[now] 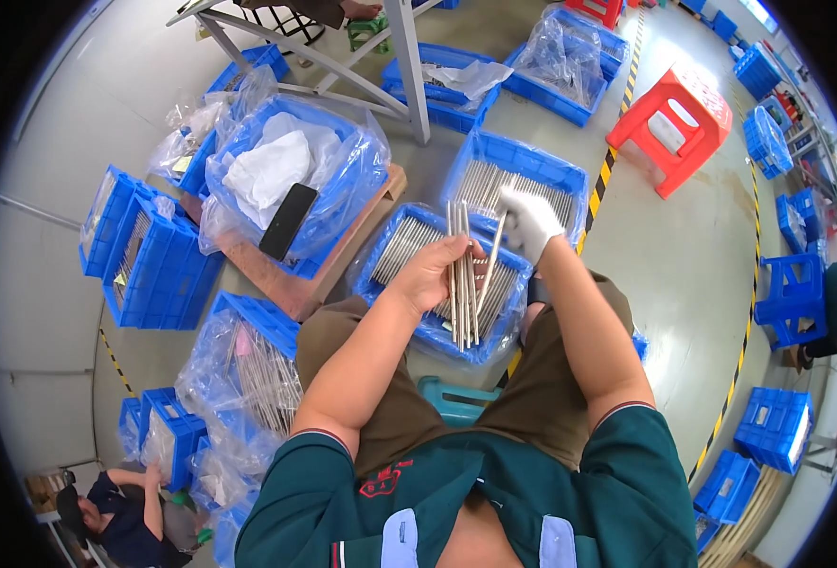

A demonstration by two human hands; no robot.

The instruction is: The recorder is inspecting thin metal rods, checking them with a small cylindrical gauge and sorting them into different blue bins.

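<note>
My left hand [428, 273], bare, is wrapped round a bundle of several thin metal rods [458, 293], held roughly upright. My right hand [532, 223] wears a white glove and pinches the upper end of a single metal rod [489, 267], which slants down beside the bundle. Beneath both hands is a blue crate [471, 354] lined with clear plastic, with rows of similar rods inside. Just beyond it, a second blue crate [523, 154] also holds rods, and my gloved hand is over its near edge.
On the left, a lined blue crate with white cloth [272, 170] and a black phone [288, 221] stands on a wooden pallet [272, 282]. More blue crates [158, 275] are stacked behind. A red stool [674, 128] stands right; another person [134, 511] sits lower left.
</note>
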